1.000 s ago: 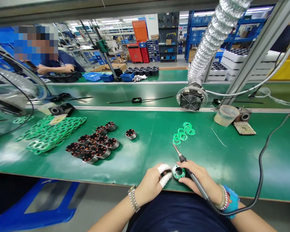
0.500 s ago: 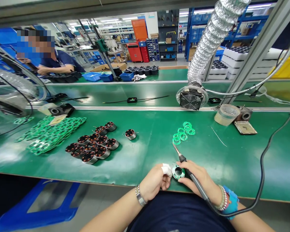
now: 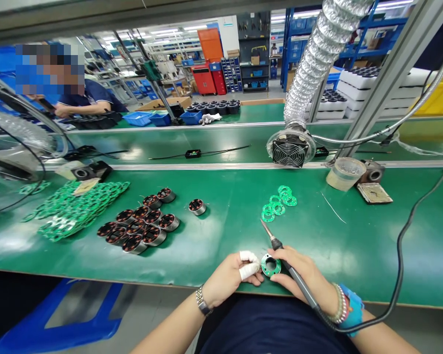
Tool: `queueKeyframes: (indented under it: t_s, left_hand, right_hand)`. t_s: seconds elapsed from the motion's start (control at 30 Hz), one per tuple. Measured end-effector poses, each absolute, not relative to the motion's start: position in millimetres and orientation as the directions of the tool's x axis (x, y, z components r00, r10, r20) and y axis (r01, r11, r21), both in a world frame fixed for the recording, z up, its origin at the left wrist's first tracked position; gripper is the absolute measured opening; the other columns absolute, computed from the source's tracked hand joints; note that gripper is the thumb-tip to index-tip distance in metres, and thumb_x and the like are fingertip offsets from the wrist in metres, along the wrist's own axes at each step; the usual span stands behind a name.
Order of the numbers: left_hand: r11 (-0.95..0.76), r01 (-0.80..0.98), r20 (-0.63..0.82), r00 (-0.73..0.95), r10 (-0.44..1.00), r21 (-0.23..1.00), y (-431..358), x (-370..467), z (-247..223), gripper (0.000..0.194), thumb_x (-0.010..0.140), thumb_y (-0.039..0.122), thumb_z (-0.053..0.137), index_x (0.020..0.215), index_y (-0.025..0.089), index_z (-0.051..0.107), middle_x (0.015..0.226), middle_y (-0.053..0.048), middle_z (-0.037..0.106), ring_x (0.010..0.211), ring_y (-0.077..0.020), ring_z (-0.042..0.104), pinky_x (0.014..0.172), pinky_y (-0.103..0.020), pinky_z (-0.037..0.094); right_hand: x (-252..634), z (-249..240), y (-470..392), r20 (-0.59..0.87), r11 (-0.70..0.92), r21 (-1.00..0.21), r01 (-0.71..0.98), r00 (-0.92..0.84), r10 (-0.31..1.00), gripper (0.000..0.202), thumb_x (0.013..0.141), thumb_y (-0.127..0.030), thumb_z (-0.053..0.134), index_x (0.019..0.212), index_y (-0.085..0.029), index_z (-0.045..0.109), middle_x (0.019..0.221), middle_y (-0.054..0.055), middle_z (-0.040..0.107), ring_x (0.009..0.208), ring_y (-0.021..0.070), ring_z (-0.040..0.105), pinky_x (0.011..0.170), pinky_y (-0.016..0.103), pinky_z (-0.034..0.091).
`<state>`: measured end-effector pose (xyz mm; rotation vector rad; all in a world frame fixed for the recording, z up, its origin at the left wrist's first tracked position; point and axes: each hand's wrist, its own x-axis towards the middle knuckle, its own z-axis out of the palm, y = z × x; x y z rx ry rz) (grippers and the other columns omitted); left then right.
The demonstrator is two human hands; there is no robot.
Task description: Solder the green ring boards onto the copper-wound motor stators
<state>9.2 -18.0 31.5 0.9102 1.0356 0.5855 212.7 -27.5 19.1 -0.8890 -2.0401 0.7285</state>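
My right hand (image 3: 299, 268) has a soldering iron (image 3: 296, 275) lodged in it, tip pointing up and left. Its thumb and index finger also grip the edge of a motor stator topped by a green ring-shaped circuit board (image 3: 264, 268), near the bench's front edge. Touching or nearly touching the ring's left side is my left hand (image 3: 236, 275), white wraps on two fingers, thumb and fingertips pinched together. Whatever that pinch holds is too small to make out. Beyond the iron's tip lie several loose green ring boards (image 3: 279, 208).
Several copper-wound stators (image 3: 154, 236) stand left of centre, one stator (image 3: 197, 208) apart. A pile of ring boards (image 3: 92, 206) lies farther left. Back right are a plastic tub (image 3: 345, 176), an iron stand (image 3: 374, 173) and a fan (image 3: 291, 151). The iron's cord (image 3: 399, 265) loops right. Someone sits across.
My left fingers have gone from curled to a pinch beside the ring board, showing both white wraps. The right hand keeps its hold on iron and stator. The view has shifted slightly.
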Motion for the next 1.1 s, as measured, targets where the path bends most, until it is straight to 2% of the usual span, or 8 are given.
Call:
queueKeyframes:
  t_s: [0.23,0.37,0.53,0.67,0.9,0.97,1.03,1.1]
  left_hand:
    - [0.526,0.038,-0.504,0.348,0.79,0.85,-20,19,31,0.033,0.069,0.04,0.068,0.073,0.013,0.049,0.059,-0.001,0.061,0.053,-0.0103,0.059,0.057,-0.024,0.049]
    - [0.438,0.025,-0.43,0.244,0.869,0.899,-27,29,29,0.029,0.075,0.04,0.061,0.079,0.017,0.043,0.06,0.004,0.054,0.052,-0.01,0.059,0.056,-0.024,0.049]
    - [0.412,0.036,-0.398,0.35,0.848,0.91,-25,23,31,0.03,0.08,0.04,0.055,0.099,0.017,0.048,0.073,0.001,0.057,0.061,-0.0117,0.062,0.064,-0.028,0.051]
    - [0.118,0.351,-0.249,0.356,0.901,0.929,-28,19,32,0.024,0.086,0.035,0.046,0.086,0.014,0.057,0.072,-0.005,0.061,0.067,-0.0143,0.06,0.065,-0.027,0.049]
    - [-0.304,0.646,0.016,0.411,0.911,0.701,-34,19,32,0.021,0.087,0.023,0.039,0.081,0.017,0.058,0.077,-0.006,0.06,0.07,-0.0165,0.055,0.068,-0.029,0.044]
    - [-0.224,0.614,-0.054,0.4,0.915,0.757,-31,21,32,0.021,0.085,0.025,0.039,0.074,0.016,0.055,0.07,-0.005,0.056,0.064,-0.0154,0.053,0.062,-0.028,0.044]
    - [0.064,0.478,-0.26,0.354,0.898,0.876,-27,23,32,0.021,0.083,0.027,0.038,0.068,0.017,0.048,0.061,-0.001,0.05,0.053,-0.0127,0.05,0.05,-0.024,0.042]
    - [0.37,0.3,-0.464,0.36,0.81,0.879,-24,24,33,0.021,0.083,0.032,0.038,0.068,0.017,0.045,0.058,0.002,0.046,0.046,-0.0108,0.048,0.039,-0.02,0.038]
  right_hand:
    - [212,18,-27,0.437,0.598,-0.731,0.327,-0.449,0.779,0.031,0.083,-0.024,0.058,0.113,-0.02,0.049,0.095,0.007,0.063,0.081,0.0163,0.061,0.073,0.029,0.053]
    - [211,18,-27,0.433,0.597,-0.733,0.326,-0.454,0.779,0.031,0.083,-0.023,0.057,0.113,-0.02,0.049,0.099,0.009,0.063,0.087,0.0173,0.062,0.077,0.03,0.053]
    - [216,22,-23,0.331,0.517,-0.793,0.323,-0.484,0.81,0.033,0.082,-0.022,0.059,0.114,-0.021,0.049,0.105,0.008,0.063,0.093,0.0172,0.062,0.081,0.029,0.052]
    - [226,26,-24,0.252,0.465,-0.818,0.338,-0.516,0.819,0.043,0.08,-0.024,0.061,0.12,-0.023,0.044,0.114,0.008,0.06,0.101,0.0184,0.061,0.087,0.03,0.05]
    - [217,18,-37,0.447,0.614,-0.683,0.396,-0.437,0.78,0.036,0.083,-0.024,0.058,0.117,-0.022,0.047,0.103,0.009,0.062,0.092,0.0198,0.06,0.081,0.033,0.052]
    - [214,16,-36,0.459,0.619,-0.677,0.397,-0.429,0.778,0.034,0.084,-0.023,0.056,0.117,-0.022,0.047,0.099,0.008,0.062,0.089,0.0193,0.06,0.077,0.033,0.053]
    - [213,15,-35,0.453,0.615,-0.68,0.399,-0.431,0.781,0.034,0.084,-0.022,0.056,0.117,-0.021,0.047,0.099,0.008,0.061,0.09,0.0198,0.059,0.077,0.033,0.052]
    - [214,15,-34,0.453,0.617,-0.682,0.392,-0.436,0.778,0.035,0.084,-0.021,0.056,0.118,-0.021,0.046,0.099,0.008,0.061,0.09,0.02,0.058,0.077,0.033,0.052]
